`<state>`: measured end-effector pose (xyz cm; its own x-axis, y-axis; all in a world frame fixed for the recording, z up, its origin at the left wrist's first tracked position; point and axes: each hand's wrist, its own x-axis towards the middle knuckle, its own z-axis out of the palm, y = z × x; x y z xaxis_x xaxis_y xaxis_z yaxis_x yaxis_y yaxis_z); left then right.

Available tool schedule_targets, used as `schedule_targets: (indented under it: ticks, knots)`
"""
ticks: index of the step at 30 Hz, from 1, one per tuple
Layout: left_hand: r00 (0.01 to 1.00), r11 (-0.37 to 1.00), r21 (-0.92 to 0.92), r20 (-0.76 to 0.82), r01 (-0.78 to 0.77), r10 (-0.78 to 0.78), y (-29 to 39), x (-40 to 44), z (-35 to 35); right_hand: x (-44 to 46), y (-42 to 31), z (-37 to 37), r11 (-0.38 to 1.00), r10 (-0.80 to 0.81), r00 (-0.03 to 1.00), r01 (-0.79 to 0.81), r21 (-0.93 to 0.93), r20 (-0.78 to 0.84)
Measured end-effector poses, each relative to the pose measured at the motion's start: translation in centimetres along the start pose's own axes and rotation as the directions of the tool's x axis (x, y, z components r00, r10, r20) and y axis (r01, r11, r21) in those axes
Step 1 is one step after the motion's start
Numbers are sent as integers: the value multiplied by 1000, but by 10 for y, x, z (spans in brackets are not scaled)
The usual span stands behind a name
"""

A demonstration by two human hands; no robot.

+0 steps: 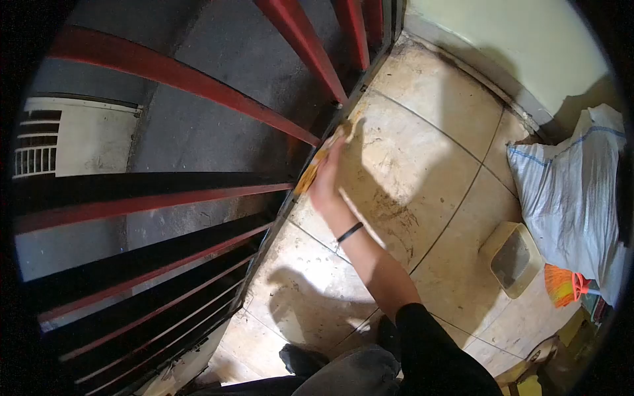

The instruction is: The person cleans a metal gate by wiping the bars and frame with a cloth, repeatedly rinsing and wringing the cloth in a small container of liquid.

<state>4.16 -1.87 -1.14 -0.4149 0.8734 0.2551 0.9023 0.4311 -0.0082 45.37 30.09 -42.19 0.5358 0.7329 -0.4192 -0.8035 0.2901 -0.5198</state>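
Head view shows the right hand point(328, 175) at the left edge of the tiled floor point(456, 218), laid over a yellowish cloth point(306, 181) that lies along that edge, against a dark rail at the foot of the red bars point(231, 193). The fingers lie close together; whether they pinch the cloth or only press on it, I cannot tell. The left hand is out of view, so I cannot tell its state. The bars stand in the way beyond the left edge, their lower ends just beside the hand. A pale wall point(522, 46) bounds the far edge. Toward the right edge, well apart from the hand, stand a beige tub point(510, 259), a white sack point(578, 188) with blue stripes and an orange brush head point(561, 284). A dark shoe point(300, 360) rests near the close edge.
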Motion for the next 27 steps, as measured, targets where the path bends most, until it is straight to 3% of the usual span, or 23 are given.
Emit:
schedule_targets:
  ticks: [1, 3, 4, 5, 7, 8, 9, 10, 11, 13, 14, 15, 17, 18, 19, 20, 21, 23, 24, 25, 26, 27]
  knots:
    - [1000, 1000, -5, -7, 0, 0, 3, 0, 3, -13, 6, 3, 999, 43, 997, -45, -22, -58]
    - [984, 984, -52, 48, -171, 173, 0, 2, 2, 24, 2, -23, 992, 60, 991, -72, 105, 119]
    - [971, 970, -78, 50, -229, 233, 3, 0, 2, 11, -39, 1, 971, 71, 991, -95, 219, 114]
    - [967, 963, -110, 38, -247, 252, 8, -5, 2, 6, -27, 2, 970, 98, 988, -121, 212, 116]
    - [992, 994, -103, 111, -46, 57, -1, -17, -4, 7, -8, -5, 965, 83, 993, -101, 241, 83]
    - [992, 991, -126, 109, -42, 56, -4, -22, -1, -8, 12, -12, 988, 31, 995, -44, 147, 93]
    - [994, 977, -189, 18, -100, 105, -5, -26, 2, -37, 35, -14, 998, -24, 994, 17, 60, 111]
    - [986, 957, -240, -75, -160, 147, -8, -31, 4, -70, 31, -1, 979, 150, 981, -165, 123, 126]
    - [986, 956, -243, -76, -165, 150, -7, -32, 2, -63, 28, -1, 979, 145, 981, -161, 125, 126]
    - [907, 907, -69, -102, -415, 408, -8, -32, -7, -31, 18, -8, 989, 2, 1000, -3, -151, -7]
    - [830, 839, -152, -319, -522, 458, -54, -37, 9, -8, -5, -4, 997, 34, 999, -34, -74, -3]
    - [835, 845, -155, -321, -511, 447, -49, -41, 5, 14, -28, 1, 998, 66, 998, -66, 4, 0]
    - [976, 976, -141, -164, -165, 141, -29, -47, -8, 31, -93, 34, 999, -47, 998, 47, -7, 52]
    - [943, 965, -187, -310, -186, 122, -71, -53, 8, 79, -98, 22, 984, -177, 984, 177, 6, 18]
    - [943, 971, -166, -311, -173, 115, -68, -53, -1, 137, -96, -6, 988, -68, 995, 56, 144, 79]
    - [979, 985, -131, -184, -111, 86, -59, -52, -13, 144, -104, -7, 989, -63, 995, 52, 139, 80]
    - [998, 994, -99, -52, -53, 48, -51, -52, -21, 122, -104, 0, 992, -83, 994, 76, 102, 68]
    - [998, 994, -100, -50, -38, 33, -41, -50, -16, 61, -88, 19, 992, -120, 990, 118, 35, 79]
    - [998, 994, -90, -45, -57, 53, -37, -48, -16, 29, -70, 22, 996, -86, 993, 83, 39, 85]
    - [997, 994, -74, -33, -76, 74, -33, -47, -17, 19, -36, 2, 992, 38, 983, -58, 114, 177]
    - [995, 993, -75, -36, -93, 90, -27, -46, -15, -14, -13, -2, 985, 133, 980, -147, 88, 148]
    - [995, 993, -71, -25, -98, 97, -26, -45, -15, -46, 10, -2, 994, 108, 990, -106, -19, 89]
